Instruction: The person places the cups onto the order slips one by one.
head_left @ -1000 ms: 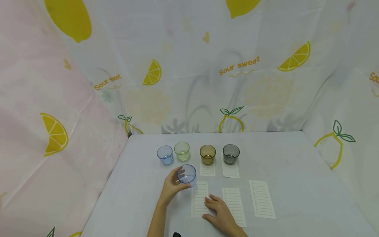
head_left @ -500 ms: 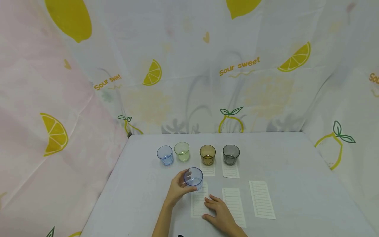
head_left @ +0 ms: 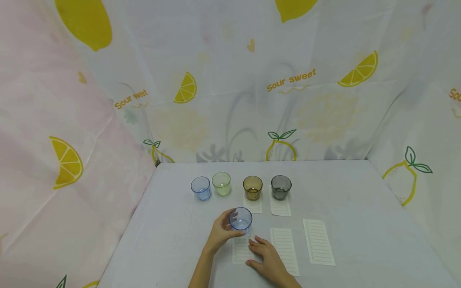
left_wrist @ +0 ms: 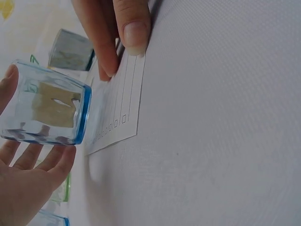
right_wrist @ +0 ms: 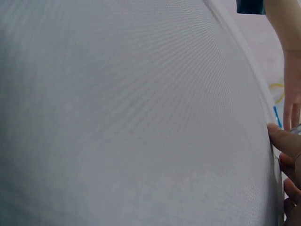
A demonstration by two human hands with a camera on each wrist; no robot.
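Observation:
My left hand (head_left: 219, 235) grips a clear blue-violet glass (head_left: 240, 221) by its side, thumb in front and fingers behind. The left wrist view has the glass (left_wrist: 51, 101) upright with its thick blue base close over a lined paper slip (left_wrist: 120, 106); whether they touch I cannot tell. My right hand (head_left: 267, 260) lies between that slip (head_left: 242, 252) and a second lined slip (head_left: 285, 246), fingers relaxed, fingertips at the first slip's right edge. Only part of the right hand (right_wrist: 289, 155) shows at the right wrist view's edge.
Along the back stand a light blue glass (head_left: 200, 189), a green glass (head_left: 221, 185), an amber glass (head_left: 253, 189) and a grey glass (head_left: 281, 188). Slips lie under the amber and grey ones. Another lined slip (head_left: 319, 242) lies at right on the white table (head_left: 371, 224).
My left hand has carried the blue-violet glass to the right and a little toward me, over the upper part of the lined slip. The right hand has stayed in place.

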